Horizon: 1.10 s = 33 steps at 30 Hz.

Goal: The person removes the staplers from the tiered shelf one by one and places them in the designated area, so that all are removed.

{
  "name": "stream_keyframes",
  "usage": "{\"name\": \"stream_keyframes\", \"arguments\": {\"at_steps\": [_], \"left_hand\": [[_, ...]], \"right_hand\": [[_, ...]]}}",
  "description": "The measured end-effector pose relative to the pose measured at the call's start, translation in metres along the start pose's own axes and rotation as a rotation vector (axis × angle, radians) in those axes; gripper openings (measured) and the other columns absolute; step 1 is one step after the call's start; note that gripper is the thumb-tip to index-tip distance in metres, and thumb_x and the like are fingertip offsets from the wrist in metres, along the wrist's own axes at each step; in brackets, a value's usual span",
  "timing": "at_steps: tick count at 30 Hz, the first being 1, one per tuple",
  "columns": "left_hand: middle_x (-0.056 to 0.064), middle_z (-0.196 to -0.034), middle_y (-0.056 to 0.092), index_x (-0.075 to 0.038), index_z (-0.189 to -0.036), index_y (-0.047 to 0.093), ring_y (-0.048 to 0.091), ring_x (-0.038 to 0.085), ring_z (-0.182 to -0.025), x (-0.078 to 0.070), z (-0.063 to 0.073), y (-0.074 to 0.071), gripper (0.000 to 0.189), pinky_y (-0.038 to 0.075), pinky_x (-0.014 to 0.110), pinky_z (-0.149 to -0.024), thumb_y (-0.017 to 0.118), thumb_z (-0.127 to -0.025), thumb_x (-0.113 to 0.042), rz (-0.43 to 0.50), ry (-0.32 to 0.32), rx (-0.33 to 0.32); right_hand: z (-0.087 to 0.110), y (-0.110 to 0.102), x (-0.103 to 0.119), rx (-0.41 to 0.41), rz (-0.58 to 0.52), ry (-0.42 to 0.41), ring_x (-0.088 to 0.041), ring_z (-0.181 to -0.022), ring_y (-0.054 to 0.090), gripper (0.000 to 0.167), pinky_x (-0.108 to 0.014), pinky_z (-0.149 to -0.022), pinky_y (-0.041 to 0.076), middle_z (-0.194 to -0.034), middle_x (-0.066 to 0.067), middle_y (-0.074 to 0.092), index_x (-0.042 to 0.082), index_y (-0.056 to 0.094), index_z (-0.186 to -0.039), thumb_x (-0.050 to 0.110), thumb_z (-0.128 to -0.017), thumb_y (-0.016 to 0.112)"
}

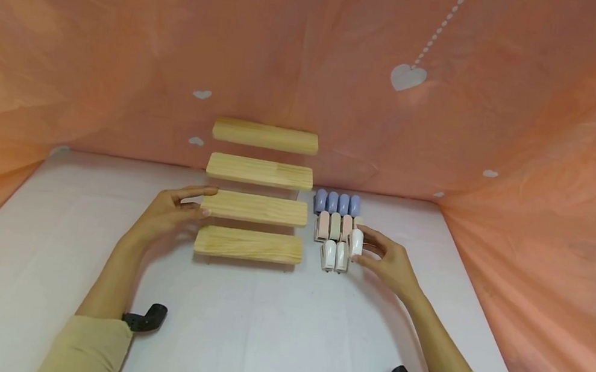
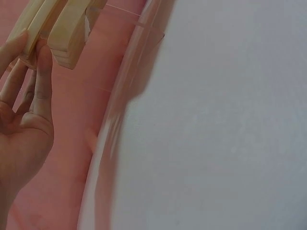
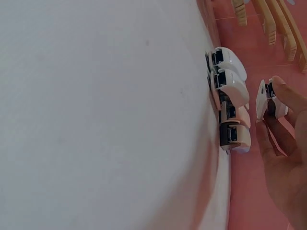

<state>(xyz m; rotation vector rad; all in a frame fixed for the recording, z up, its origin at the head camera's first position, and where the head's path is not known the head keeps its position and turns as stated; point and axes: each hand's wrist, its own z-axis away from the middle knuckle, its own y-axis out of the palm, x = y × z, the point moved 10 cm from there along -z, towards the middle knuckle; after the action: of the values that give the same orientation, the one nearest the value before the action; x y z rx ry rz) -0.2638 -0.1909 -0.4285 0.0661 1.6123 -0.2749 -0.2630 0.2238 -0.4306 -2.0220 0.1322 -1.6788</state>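
A tiered display rack (image 1: 253, 207) with several pale wooden shelves stands in the middle of the table. My left hand (image 1: 167, 211) grips the left end of its second shelf from the bottom; in the left wrist view, thumb and fingers (image 2: 44, 79) close round the wood. At the rack's right, my right hand (image 1: 390, 265) pinches a white mini stapler (image 1: 356, 243) between thumb and fingers, lifted off the table in the right wrist view. Two more white staplers (image 1: 335, 256) stand just left of it. Behind them are pink and green staplers (image 1: 335, 226), with one partly hidden by the held stapler.
A row of purple staplers (image 1: 337, 203) stands at the back, close to the rack's right side. The white table (image 1: 261, 327) meets an orange-pink cloth (image 1: 269, 43) with hearts behind and at both sides. Black devices (image 1: 146, 318) are strapped to both wrists.
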Motion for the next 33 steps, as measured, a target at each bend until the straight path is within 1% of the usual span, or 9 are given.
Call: {"name": "stream_keyframes", "arguments": {"at_steps": [6, 12, 16, 20, 25, 27, 30, 33], "left_hand": [[-0.001, -0.138, 0.056, -0.005, -0.138, 0.059, 0.069, 0.013, -0.094, 0.000, -0.001, -0.001, 0.050, 0.057, 0.034, -0.082, 0.074, -0.091, -0.015, -0.019, 0.002, -0.002], [-0.002, -0.135, 0.058, -0.006, -0.138, 0.059, 0.069, 0.013, -0.093, 0.003, -0.002, -0.001, 0.051, 0.057, 0.036, -0.082, 0.074, -0.091, -0.017, -0.033, -0.010, -0.005], [-0.001, -0.135, 0.057, -0.007, -0.139, 0.059, 0.069, 0.013, -0.092, 0.003, -0.002, 0.000, 0.052, 0.057, 0.037, -0.082, 0.075, -0.091, -0.019, -0.053, -0.012, -0.007], [-0.001, -0.135, 0.057, -0.006, -0.139, 0.058, 0.069, 0.013, -0.091, 0.001, -0.003, 0.000, 0.053, 0.058, 0.036, -0.080, 0.075, -0.091, -0.020, -0.073, -0.007, -0.008], [-0.002, -0.135, 0.058, -0.006, -0.138, 0.059, 0.069, 0.014, -0.092, -0.001, -0.005, 0.000, 0.051, 0.058, 0.034, -0.080, 0.075, -0.091, -0.017, -0.048, -0.005, -0.009], [-0.001, -0.129, 0.063, -0.008, -0.138, 0.060, 0.069, 0.016, -0.092, 0.000, -0.005, 0.000, 0.052, 0.058, 0.034, -0.080, 0.076, -0.090, -0.018, -0.041, -0.017, -0.019], [-0.004, -0.123, 0.066, -0.010, -0.138, 0.060, 0.070, 0.017, -0.094, 0.001, -0.004, -0.001, 0.053, 0.057, 0.035, -0.081, 0.077, -0.089, -0.021, -0.052, -0.034, -0.032], [-0.001, -0.112, 0.072, -0.009, -0.138, 0.060, 0.070, 0.017, -0.092, 0.003, -0.003, -0.002, 0.053, 0.058, 0.034, -0.080, 0.077, -0.089, -0.020, -0.042, -0.038, -0.042]], "right_hand": [[0.004, -0.002, -0.007, -0.010, 0.008, 0.002, -0.033, -0.111, 0.064, 0.066, -0.029, -0.088, 0.055, -0.124, -0.022, 0.063, 0.002, 0.055, -0.140, 0.001, -0.080, 0.082], [0.008, 0.001, -0.021, 0.013, 0.014, 0.068, -0.033, -0.112, 0.064, 0.064, -0.024, -0.080, 0.056, -0.126, -0.020, 0.063, 0.006, 0.057, -0.139, 0.005, -0.080, 0.082], [0.010, 0.003, -0.028, 0.018, 0.038, 0.087, -0.034, -0.110, 0.065, 0.062, -0.025, -0.081, 0.056, -0.124, -0.020, 0.064, 0.007, 0.058, -0.137, 0.005, -0.080, 0.082], [0.012, 0.006, -0.035, 0.022, 0.057, 0.091, -0.033, -0.108, 0.066, 0.061, -0.027, -0.088, 0.055, -0.124, -0.020, 0.064, 0.005, 0.058, -0.136, 0.004, -0.080, 0.083], [0.012, 0.008, -0.039, 0.006, 0.083, 0.084, -0.033, -0.107, 0.066, 0.062, -0.032, -0.092, 0.054, -0.124, -0.021, 0.064, 0.005, 0.058, -0.136, 0.005, -0.080, 0.083], [0.011, 0.008, -0.039, -0.003, 0.091, 0.080, -0.033, -0.107, 0.066, 0.062, -0.034, -0.093, 0.054, -0.124, -0.021, 0.063, 0.005, 0.058, -0.136, 0.005, -0.080, 0.083], [0.010, 0.009, -0.038, -0.005, 0.108, 0.072, -0.033, -0.106, 0.066, 0.062, -0.037, -0.093, 0.054, -0.124, -0.021, 0.063, 0.004, 0.058, -0.136, 0.006, -0.080, 0.083], [0.009, 0.011, -0.036, -0.009, 0.114, 0.069, -0.034, -0.106, 0.066, 0.062, -0.039, -0.093, 0.053, -0.124, -0.022, 0.063, 0.004, 0.057, -0.136, 0.006, -0.080, 0.083]]}}
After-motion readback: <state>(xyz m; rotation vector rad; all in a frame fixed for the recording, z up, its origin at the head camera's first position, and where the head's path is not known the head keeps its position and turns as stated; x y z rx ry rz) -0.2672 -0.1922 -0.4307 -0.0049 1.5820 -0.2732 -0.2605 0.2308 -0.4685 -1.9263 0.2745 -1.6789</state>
